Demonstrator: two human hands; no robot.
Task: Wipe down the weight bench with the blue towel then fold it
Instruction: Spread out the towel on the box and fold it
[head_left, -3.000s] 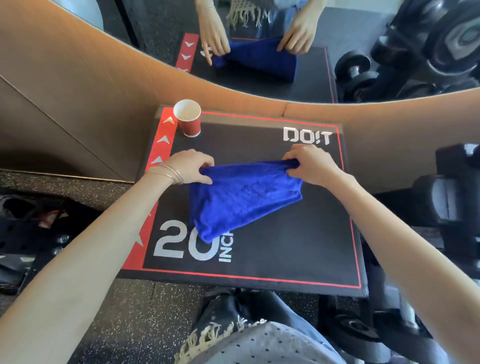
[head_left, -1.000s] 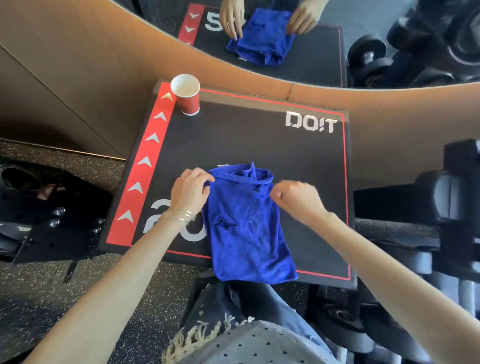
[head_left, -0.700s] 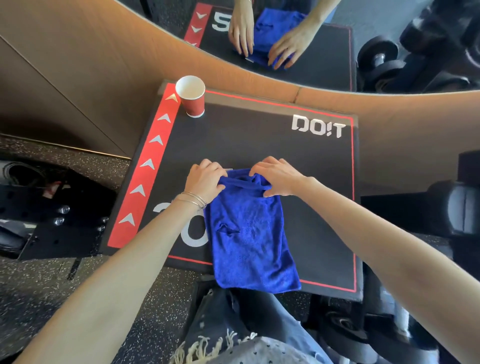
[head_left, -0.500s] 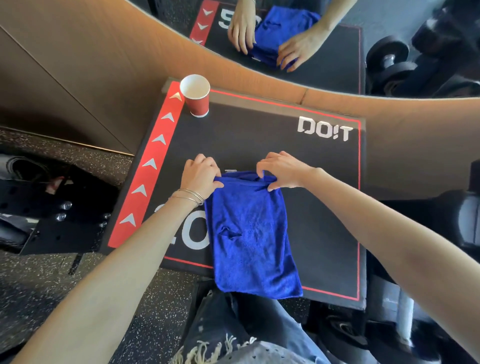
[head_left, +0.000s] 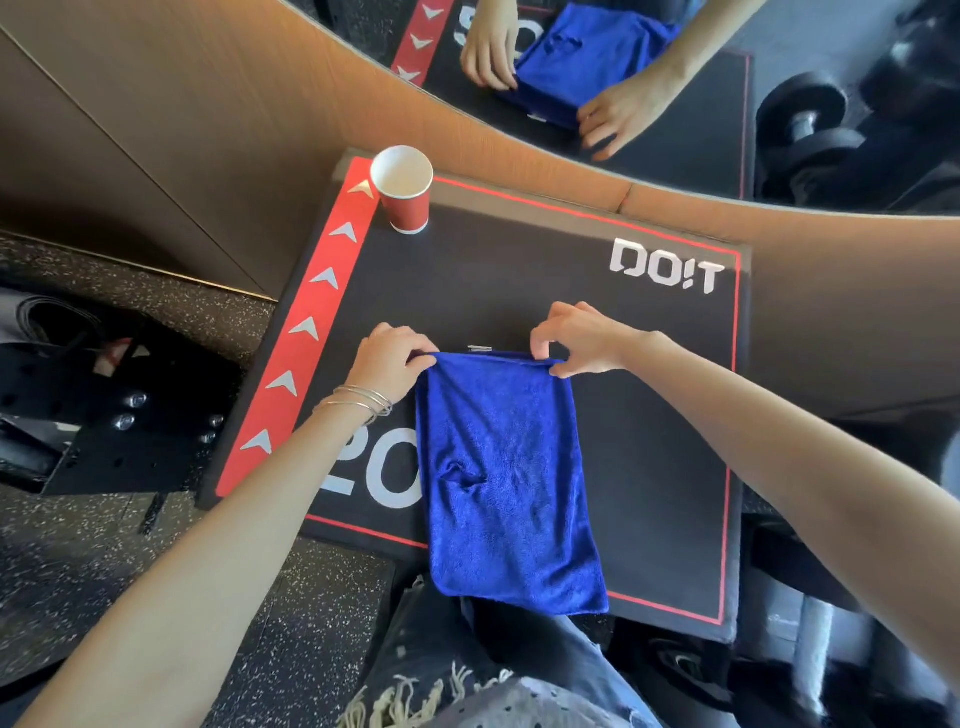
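Observation:
The blue towel (head_left: 506, 478) lies folded into a long rectangle on the black padded bench top (head_left: 649, 441), its near end hanging over the front edge. My left hand (head_left: 387, 364) pinches the towel's far left corner. At the far right corner, my right hand (head_left: 582, 340) pinches the edge between thumb and fingers. The far edge is stretched straight between both hands. A small crease sits in the towel's middle.
A red paper cup (head_left: 402, 189) stands upright at the far left corner of the top. A wooden wall panel (head_left: 208, 104) with a mirror above rises behind. Dumbbells (head_left: 810, 130) show in the mirror at the right, dark equipment (head_left: 104, 415) on the floor at the left.
The towel went from a loose bunch to a long folded rectangle. Both hands drew apart along its far edge, pulling the rumpled edge straight and flat.

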